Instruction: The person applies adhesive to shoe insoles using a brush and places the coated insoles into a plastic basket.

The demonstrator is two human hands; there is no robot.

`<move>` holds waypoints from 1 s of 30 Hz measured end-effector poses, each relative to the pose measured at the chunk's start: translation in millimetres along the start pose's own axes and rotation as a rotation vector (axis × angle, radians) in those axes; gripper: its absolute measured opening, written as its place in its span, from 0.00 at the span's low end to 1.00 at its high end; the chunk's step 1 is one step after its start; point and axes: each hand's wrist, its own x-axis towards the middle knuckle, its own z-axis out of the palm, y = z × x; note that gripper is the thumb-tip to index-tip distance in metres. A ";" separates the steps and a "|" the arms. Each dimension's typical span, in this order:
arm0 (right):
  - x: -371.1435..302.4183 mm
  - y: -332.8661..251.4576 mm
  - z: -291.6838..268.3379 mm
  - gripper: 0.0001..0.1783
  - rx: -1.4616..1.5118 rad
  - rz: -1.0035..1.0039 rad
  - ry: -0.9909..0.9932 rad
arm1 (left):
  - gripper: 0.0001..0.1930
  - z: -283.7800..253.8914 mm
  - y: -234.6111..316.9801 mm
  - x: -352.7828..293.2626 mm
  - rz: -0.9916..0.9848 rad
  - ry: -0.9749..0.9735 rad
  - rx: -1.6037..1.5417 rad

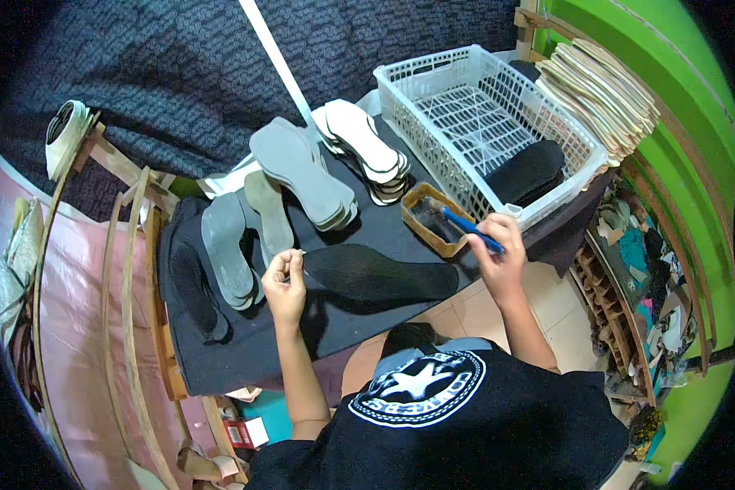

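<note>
My left hand (286,287) pinches the left end of a black shoe insole (376,276), which stretches to the right just above the dark-covered table. In my right hand (501,253) is a brush with a blue handle (474,230). Its tip reaches into a small yellowish rectangular tub (416,233) with dark contents; the bristles are hard to make out. Behind the insole lie stacks of insole-shaped pieces: grey ones (302,167), white ones (359,143) and darker grey ones (227,245). Black pieces (192,282) rest at the table's left side.
A white plastic crate (433,151) stands at the back right, with black insoles (531,167) inside. Beyond it rises a tall stack of cream sheets (600,98). Wooden rails (131,327) stand at the left. Scraps (657,269) fill a rack on the right. A white pole (273,57) slants behind the table.
</note>
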 end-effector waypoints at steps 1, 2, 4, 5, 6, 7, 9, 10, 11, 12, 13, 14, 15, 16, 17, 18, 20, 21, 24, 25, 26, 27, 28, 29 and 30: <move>0.4 -1.2 1.4 0.14 -0.021 0.033 -0.038 | 0.05 0.5 7.6 5.2 -0.004 -0.027 -0.022; 0.1 -2.0 2.1 0.15 -0.047 0.066 -0.075 | 0.05 3.6 15.6 11.7 0.010 -0.029 -0.024; -3.9 -0.5 4.4 0.14 -0.038 0.070 -0.069 | 0.06 11.1 32.7 24.7 0.157 -0.078 -0.035; -5.0 1.2 4.4 0.13 -0.056 0.083 -0.078 | 0.06 15.2 42.3 32.2 0.139 -0.108 -0.015; -6.0 2.1 4.4 0.12 -0.074 0.098 -0.088 | 0.06 20.0 51.7 39.4 0.247 -0.131 -0.006; -6.8 1.9 5.1 0.11 -0.079 0.126 -0.094 | 0.06 23.2 58.0 47.3 0.268 -0.178 -0.019; -9.7 7.2 9.9 0.13 -0.084 0.131 -0.122 | 0.04 27.8 76.7 61.1 0.307 -0.256 -0.040; -9.5 8.6 10.6 0.13 -0.084 0.154 -0.144 | 0.04 28.9 83.9 69.5 0.328 -0.300 -0.004; -8.5 7.5 12.6 0.13 -0.087 0.152 -0.138 | 0.04 29.4 90.7 78.0 0.361 -0.328 -0.006; -7.3 3.4 9.3 0.14 -0.105 0.164 -0.143 | 0.04 31.4 102.0 83.8 0.405 -0.362 -0.012; -7.0 0.1 5.4 0.15 -0.125 0.178 -0.147 | 0.04 32.9 112.0 90.5 0.396 -0.417 -0.018; -5.9 -0.7 5.9 0.15 -0.124 0.168 -0.137 | 0.05 34.7 120.4 100.0 0.469 -0.429 0.001; -6.8 -2.2 6.2 0.15 -0.088 0.234 -0.106 | 0.05 37.5 126.6 111.2 0.534 -0.465 0.017; -8.2 -3.7 6.5 0.15 -0.052 0.298 -0.076 | 0.05 40.6 132.9 122.3 0.599 -0.500 0.032; -10.9 -2.2 5.0 0.16 -0.049 0.308 -0.074 | 0.06 46.0 139.1 131.8 0.572 -0.553 0.004; -10.9 -4.3 3.5 0.16 -0.030 0.310 -0.073 | 0.06 53.3 143.9 142.8 0.581 -0.583 -0.033; -17.1 2.7 2.1 0.17 -0.059 0.290 -0.086 | 0.07 68.6 158.5 160.8 0.604 -0.684 -0.051; -18.1 1.7 0.3 0.18 -0.043 0.319 -0.102 | 0.07 78.7 167.9 165.0 0.616 -0.735 -0.102; -18.6 -2.5 -6.1 0.20 -0.021 0.339 -0.144 | 0.08 105.7 188.8 185.9 0.667 -0.804 -0.133; -20.2 -1.0 -7.2 0.20 -0.029 0.322 -0.145 | 0.08 113.0 195.9 193.9 0.696 -0.838 -0.156; -22.1 0.0 -11.8 0.20 -0.046 0.329 -0.128 | 0.08 121.9 207.5 197.0 0.744 -0.874 -0.172; -23.3 1.9 -16.5 0.20 -0.047 0.321 -0.139 | 0.08 131.4 216.6 202.9 0.772 -0.906 -0.170; -24.6 3.5 -21.0 0.20 -0.048 0.312 -0.150 | 0.08 141.0 225.6 207.7 0.800 -0.938 -0.168; -24.8 3.4 -25.5 0.18 0.005 0.347 -0.140 | 0.08 148.7 236.7 209.2 0.857 -0.939 -0.117; -26.4 7.3 -30.1 0.18 -0.005 0.346 -0.125 | 0.08 158.7 244.8 213.5 0.904 -0.979 -0.129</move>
